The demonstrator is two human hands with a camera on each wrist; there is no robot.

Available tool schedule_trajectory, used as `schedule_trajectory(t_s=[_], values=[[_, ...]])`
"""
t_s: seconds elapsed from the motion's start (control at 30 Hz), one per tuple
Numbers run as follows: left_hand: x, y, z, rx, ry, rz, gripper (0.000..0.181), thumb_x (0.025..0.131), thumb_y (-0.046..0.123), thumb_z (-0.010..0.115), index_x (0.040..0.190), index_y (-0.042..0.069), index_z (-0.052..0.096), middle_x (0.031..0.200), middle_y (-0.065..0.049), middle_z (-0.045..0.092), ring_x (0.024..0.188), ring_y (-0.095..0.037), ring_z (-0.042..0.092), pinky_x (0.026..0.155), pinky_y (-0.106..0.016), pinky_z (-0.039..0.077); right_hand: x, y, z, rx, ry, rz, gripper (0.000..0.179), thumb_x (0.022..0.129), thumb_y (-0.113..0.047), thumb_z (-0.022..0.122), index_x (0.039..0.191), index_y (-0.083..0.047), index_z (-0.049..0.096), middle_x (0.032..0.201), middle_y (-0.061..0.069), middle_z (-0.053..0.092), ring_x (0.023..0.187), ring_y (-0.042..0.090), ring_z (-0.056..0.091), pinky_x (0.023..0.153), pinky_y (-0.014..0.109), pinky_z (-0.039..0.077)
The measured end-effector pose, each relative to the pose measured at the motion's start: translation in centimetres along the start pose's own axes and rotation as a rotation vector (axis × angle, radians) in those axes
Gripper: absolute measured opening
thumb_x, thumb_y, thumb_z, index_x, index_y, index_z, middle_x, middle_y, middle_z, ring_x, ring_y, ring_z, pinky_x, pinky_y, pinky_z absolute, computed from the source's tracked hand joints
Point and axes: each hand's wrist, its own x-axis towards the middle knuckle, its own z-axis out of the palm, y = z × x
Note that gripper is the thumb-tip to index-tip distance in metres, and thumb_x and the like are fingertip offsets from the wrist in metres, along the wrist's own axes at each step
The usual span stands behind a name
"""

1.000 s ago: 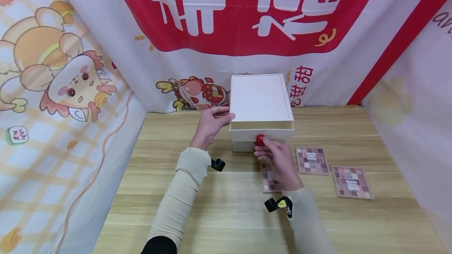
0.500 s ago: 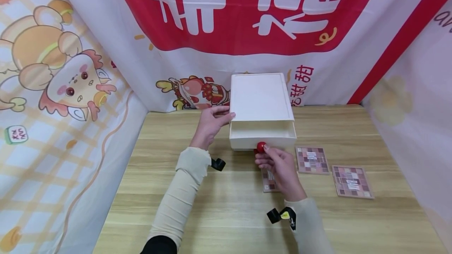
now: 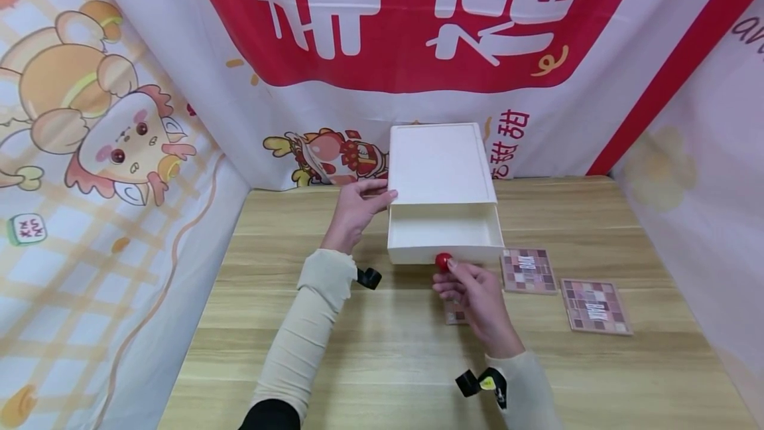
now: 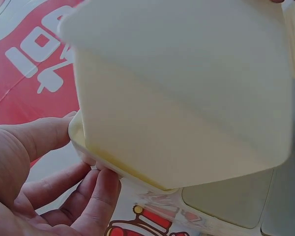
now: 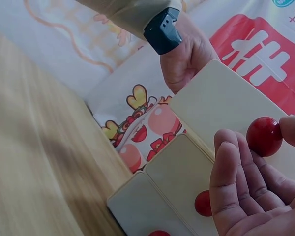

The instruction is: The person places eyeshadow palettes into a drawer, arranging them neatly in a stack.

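A small white drawer cabinet (image 3: 442, 164) stands at the back of the table. Its top drawer (image 3: 414, 255) is pulled well out, and part of the pale inside shows. My right hand (image 3: 480, 304) pinches the red knob (image 3: 443, 261) on that drawer's front. In the right wrist view, the thumb is on the knob (image 5: 263, 136) and the other fingers curl beside it. My left hand (image 3: 352, 214) holds the cabinet's left side. The left wrist view has the thumb (image 4: 44, 137) at the upper edge, with the curled fingers (image 4: 98, 201) against the side.
Two flat square cases with a pink-brown checkered pattern (image 3: 528, 271) (image 3: 595, 306) lie right of the cabinet. Another checkered case (image 3: 455, 312) is partly hidden under the right hand. Lower drawers (image 5: 179, 177) with red knobs are closed. A printed cloth (image 3: 334, 105) hangs behind.
The top drawer has slid out toward me from nearly closed, the right hand moving back with its knob. The left hand has stayed on the cabinet's side.
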Motion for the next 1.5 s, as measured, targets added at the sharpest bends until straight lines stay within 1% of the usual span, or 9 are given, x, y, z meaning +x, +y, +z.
schedule_trajectory(t_s=[0.17, 0.43, 0.57, 0.8, 0.9, 1.0, 1.27, 1.4, 1.5], values=[[-0.1, 0.0, 0.0, -0.004, -0.002, -0.002, 0.037, 0.085, 0.018, 0.083, 0.12, 0.01, 0.072, 0.114, -0.011, 0.068, 0.101, -0.025, 0.068, 0.086, -0.033, 0.057, -0.8, 0.1, -0.1, 0.016, -0.011, 0.006, 0.035, 0.098, -0.028, 0.068, 0.116, 0.002, 0.067, 0.099, 0.018, 0.072, 0.083, 0.023, 0.072, 0.078, 0.033, 0.06], [-0.1, 0.0, 0.0, -0.006, 0.001, -0.002, 0.037, 0.085, 0.018, 0.083, 0.12, 0.01, 0.072, 0.113, -0.01, 0.068, 0.1, -0.025, 0.068, 0.09, -0.036, 0.056, -1.7, 0.7, -0.1, 0.018, 0.009, 0.008, 0.034, 0.096, -0.027, 0.069, 0.113, 0.002, 0.068, 0.097, 0.019, 0.072, 0.081, 0.024, 0.072, 0.077, 0.033, 0.06], [0.0, -0.1, 0.0, -0.002, -0.001, -0.007, 0.038, 0.085, 0.02, 0.083, 0.12, 0.01, 0.071, 0.114, -0.01, 0.068, 0.101, -0.025, 0.068, 0.092, -0.037, 0.055, -2.5, 1.1, -0.2, 0.012, -0.001, -0.012, 0.03, 0.097, -0.022, 0.067, 0.111, 0.005, 0.068, 0.095, 0.021, 0.072, 0.078, 0.024, 0.072, 0.073, 0.033, 0.06], [0.0, -0.1, 0.0, 0.004, -0.005, 0.001, 0.038, 0.085, 0.021, 0.083, 0.12, 0.01, 0.071, 0.114, -0.01, 0.067, 0.101, -0.025, 0.068, 0.09, -0.035, 0.056, -3.5, 1.4, -0.1, 0.01, -0.016, -0.054, 0.029, 0.098, -0.017, 0.066, 0.109, 0.009, 0.067, 0.092, 0.023, 0.072, 0.075, 0.024, 0.072, 0.07, 0.032, 0.06], [0.0, -0.1, 0.0, -0.003, -0.005, -0.002, 0.039, 0.086, 0.021, 0.083, 0.121, 0.009, 0.071, 0.115, -0.011, 0.067, 0.101, -0.025, 0.067, 0.092, -0.037, 0.055, -3.7, 1.3, -0.1, 0.015, -0.017, -0.06, 0.03, 0.098, -0.016, 0.065, 0.11, 0.012, 0.066, 0.091, 0.023, 0.071, 0.075, 0.024, 0.072, 0.07, 0.031, 0.06], [0.0, -0.1, 0.0, -0.01, -0.005, -0.01, 0.039, 0.086, 0.021, 0.083, 0.121, 0.01, 0.071, 0.115, -0.011, 0.067, 0.102, -0.025, 0.067, 0.092, -0.038, 0.055, -3.7, 1.3, -0.2, 0.015, -0.018, -0.058, 0.03, 0.098, -0.015, 0.065, 0.11, 0.013, 0.065, 0.093, 0.027, 0.071, 0.075, 0.024, 0.072, 0.07, 0.032, 0.06], [0.0, -0.1, 0.0, -0.002, -0.004, -0.012, 0.04, 0.085, 0.022, 0.083, 0.121, 0.01, 0.071, 0.115, -0.01, 0.067, 0.102, -0.025, 0.067, 0.089, -0.033, 0.056, -3.7, 1.6, -0.5, -0.001, -0.035, -0.053, 0.031, 0.099, -0.015, 0.064, 0.113, 0.013, 0.063, 0.096, 0.026, 0.07, 0.078, 0.024, 0.072, 0.073, 0.032, 0.06], [0.0, -0.1, 0.0, 0.001, -0.003, -0.011, 0.039, 0.085, 0.023, 0.083, 0.12, 0.011, 0.071, 0.115, -0.01, 0.067, 0.102, -0.025, 0.067, 0.089, -0.034, 0.056, -3.6, 1.6, -0.9, -0.035, -0.065, -0.048, 0.032, 0.099, -0.014, 0.063, 0.115, 0.014, 0.062, 0.1, 0.027, 0.07, 0.083, 0.025, 0.072, 0.077, 0.034, 0.06], [-0.1, -0.1, 0.0, 0.0, 0.0, -0.01, 0.039, 0.085, 0.022, 0.083, 0.12, 0.01, 0.071, 0.115, -0.01, 0.067, 0.101, -0.025, 0.068, 0.089, -0.034, 0.056, -3.5, 1.7, -1.7, -0.097, -0.111, -0.059, 0.035, 0.1, -0.013, 0.062, 0.12, 0.015, 0.059, 0.104, 0.027, 0.069, 0.088, 0.028, 0.071, 0.082, 0.036, 0.059]])
